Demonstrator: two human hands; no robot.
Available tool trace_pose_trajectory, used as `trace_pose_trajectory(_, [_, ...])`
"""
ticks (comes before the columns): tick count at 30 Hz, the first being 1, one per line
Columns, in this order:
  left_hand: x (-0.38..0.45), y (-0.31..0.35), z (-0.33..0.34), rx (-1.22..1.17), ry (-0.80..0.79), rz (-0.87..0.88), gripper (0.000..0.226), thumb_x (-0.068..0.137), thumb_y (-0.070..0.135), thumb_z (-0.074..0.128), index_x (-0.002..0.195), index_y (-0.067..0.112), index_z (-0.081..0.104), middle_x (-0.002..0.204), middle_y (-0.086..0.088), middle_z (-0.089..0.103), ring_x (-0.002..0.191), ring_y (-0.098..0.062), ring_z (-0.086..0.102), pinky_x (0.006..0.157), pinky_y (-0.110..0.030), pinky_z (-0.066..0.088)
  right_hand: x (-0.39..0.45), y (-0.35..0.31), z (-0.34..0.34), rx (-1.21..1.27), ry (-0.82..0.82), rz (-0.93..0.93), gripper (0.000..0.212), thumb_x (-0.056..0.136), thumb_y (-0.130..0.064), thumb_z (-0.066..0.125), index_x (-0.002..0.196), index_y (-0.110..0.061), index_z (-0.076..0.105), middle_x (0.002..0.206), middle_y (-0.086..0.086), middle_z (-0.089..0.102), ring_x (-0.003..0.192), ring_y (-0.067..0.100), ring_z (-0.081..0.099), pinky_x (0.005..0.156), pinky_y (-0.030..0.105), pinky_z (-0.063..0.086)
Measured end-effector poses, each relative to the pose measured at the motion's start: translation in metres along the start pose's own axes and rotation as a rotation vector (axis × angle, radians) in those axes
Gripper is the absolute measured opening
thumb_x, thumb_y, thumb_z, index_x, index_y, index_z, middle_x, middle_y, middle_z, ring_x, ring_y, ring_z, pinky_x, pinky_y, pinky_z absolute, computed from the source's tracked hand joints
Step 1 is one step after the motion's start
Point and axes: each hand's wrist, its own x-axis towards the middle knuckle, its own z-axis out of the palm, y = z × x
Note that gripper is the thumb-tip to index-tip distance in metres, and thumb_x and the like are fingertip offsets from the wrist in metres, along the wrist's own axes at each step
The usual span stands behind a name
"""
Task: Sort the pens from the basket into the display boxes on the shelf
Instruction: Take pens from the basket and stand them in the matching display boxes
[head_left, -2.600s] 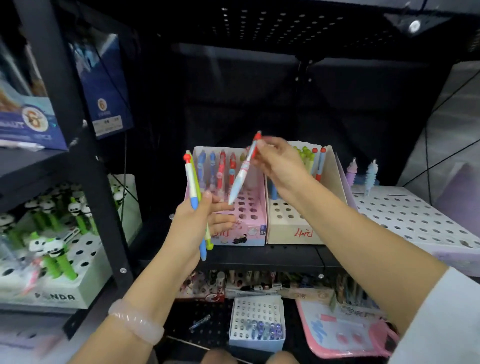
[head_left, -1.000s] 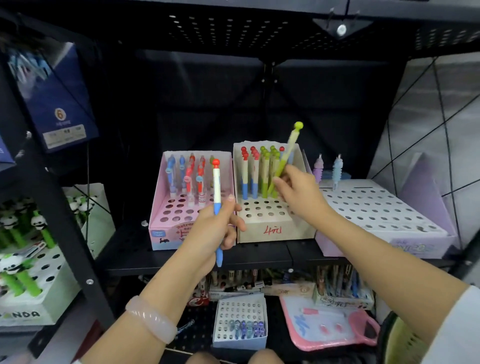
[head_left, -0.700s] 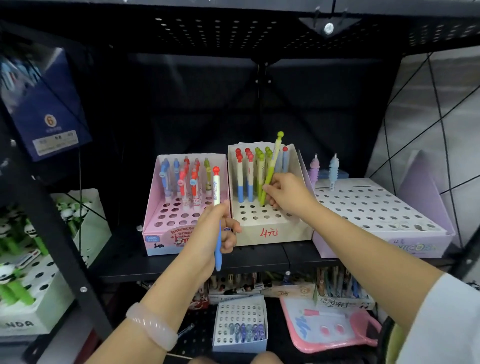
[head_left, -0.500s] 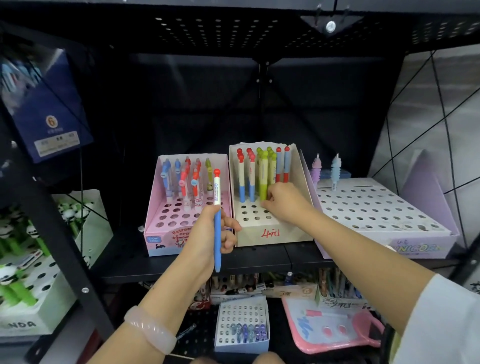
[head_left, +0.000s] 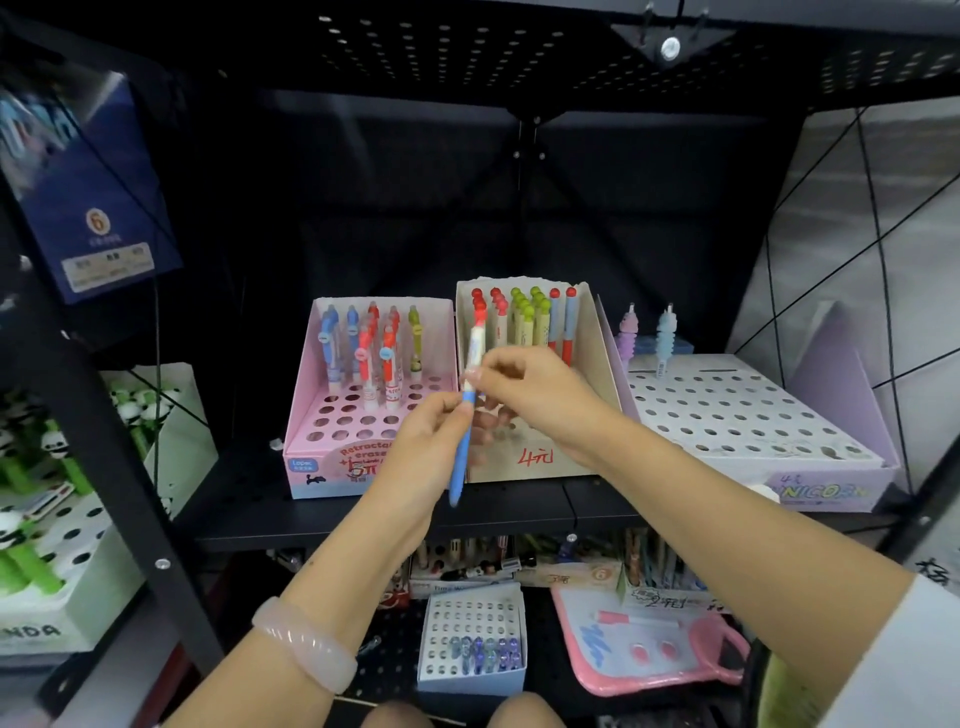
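A pen (head_left: 464, 447) with a red ball top, cream barrel and blue lower half stands upright in front of the beige display box (head_left: 540, 460). My left hand (head_left: 428, 452) grips its blue part. My right hand (head_left: 530, 392) pinches the cream barrel just above. The beige box holds several red- and green-topped pens at its back. To its left the pink display box (head_left: 332, 462) holds several blue, red and green pens. No basket is in view.
A wide lilac display box (head_left: 748, 421) with two pastel pens stands at the right. Panda pens fill a white box (head_left: 47, 603) at the left. Below the black shelf edge (head_left: 519, 512) sit a small white box and a pink pouch.
My right hand has let go of the green-topped pen, which now stands in the beige box, and has come left onto the pen that my left hand holds.
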Motion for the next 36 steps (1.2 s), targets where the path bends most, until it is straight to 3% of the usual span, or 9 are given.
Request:
trace_pose_trajectory(3, [-0.001,0.002,-0.011,0.184,0.032,0.156,0.021,0.095,0.019,0.047,0.105,0.037,0.049,0.109,0.024,0.054,0.094,0.021,0.05,0.078,-0.002,0.04,0.011,-0.008,-0.007,0.127,0.307,-0.079,0.018,0.097,-0.019,0.047,0.08,-0.015,0.055,0.07,0.0,0.06,0.055,0.005,0.058,0.053,0.018,0.051])
trace_pose_trajectory(7, [0.0,0.002,-0.028,0.334,0.042,0.257,0.033,0.094,0.02,0.048,0.12,0.04,0.041,0.122,0.025,0.046,0.117,0.005,0.041,0.096,-0.014,0.028,0.026,-0.007,-0.014,-0.067,0.51,-0.165,0.02,0.097,-0.021,0.048,0.077,-0.023,0.047,0.077,0.004,0.065,0.061,0.008,0.061,0.056,0.015,0.052])
trace_pose_trajectory(11, [-0.002,0.001,-0.039,0.475,0.05,0.284,0.04,0.094,0.022,0.049,0.132,0.032,0.04,0.121,0.028,0.041,0.116,0.009,0.034,0.092,-0.014,0.025,0.031,0.005,-0.002,-0.365,0.463,-0.156,0.02,0.096,-0.023,0.049,0.077,-0.019,0.045,0.077,0.008,0.064,0.069,0.02,0.065,0.059,0.026,0.052])
trace_pose_trajectory(18, [-0.007,0.0,-0.052,0.522,0.005,0.265,0.039,0.095,0.025,0.048,0.132,0.033,0.039,0.124,0.026,0.04,0.118,0.007,0.033,0.091,-0.018,0.028,0.04,0.005,0.002,-0.548,0.462,-0.164,0.018,0.097,-0.025,0.046,0.083,-0.013,0.043,0.077,0.012,0.062,0.067,0.026,0.063,0.064,0.042,0.054])
trace_pose_trajectory(22, [-0.008,-0.003,-0.054,0.513,-0.006,0.259,0.04,0.095,0.027,0.048,0.132,0.036,0.038,0.122,0.027,0.042,0.115,0.01,0.035,0.079,-0.003,0.028,0.037,0.014,0.004,-0.587,0.356,-0.067,0.015,0.098,-0.023,0.045,0.089,-0.011,0.048,0.081,0.012,0.064,0.072,0.025,0.065,0.069,0.042,0.055])
trace_pose_trajectory(26, [-0.009,-0.003,-0.052,0.516,-0.017,0.265,0.039,0.095,0.027,0.047,0.131,0.037,0.037,0.122,0.025,0.043,0.113,0.011,0.037,0.078,-0.002,0.028,0.036,0.026,0.012,-0.677,0.2,0.068,0.025,0.097,-0.023,0.046,0.092,-0.003,0.06,0.082,0.014,0.067,0.075,0.025,0.065,0.076,0.041,0.055])
trace_pose_trajectory(30, [-0.011,0.003,-0.045,0.515,-0.04,0.301,0.036,0.094,0.023,0.048,0.126,0.038,0.04,0.115,0.029,0.044,0.103,0.026,0.036,0.076,0.006,0.031,0.031,0.023,0.007,-0.675,0.211,0.096,0.022,0.094,-0.026,0.053,0.096,-0.007,0.063,0.079,0.005,0.066,0.07,0.017,0.06,0.066,0.026,0.047])
trace_pose_trajectory(34, [-0.018,0.01,-0.02,0.474,-0.106,0.35,0.033,0.094,0.023,0.048,0.12,0.042,0.04,0.112,0.035,0.044,0.104,0.029,0.036,0.084,0.003,0.029,0.006,0.015,-0.012,-0.521,0.143,0.115,0.018,0.094,-0.021,0.053,0.103,-0.01,0.063,0.075,0.001,0.065,0.068,0.015,0.063,0.069,0.029,0.054])
trace_pose_trajectory(36, [-0.023,0.01,0.001,0.44,-0.176,0.346,0.031,0.094,0.024,0.048,0.116,0.045,0.041,0.112,0.033,0.046,0.106,0.026,0.038,0.086,-0.002,0.032,-0.018,0.014,-0.027,-0.379,0.104,0.137,0.015,0.094,-0.017,0.052,0.101,-0.009,0.063,0.075,0.003,0.067,0.064,0.011,0.063,0.062,0.022,0.055])
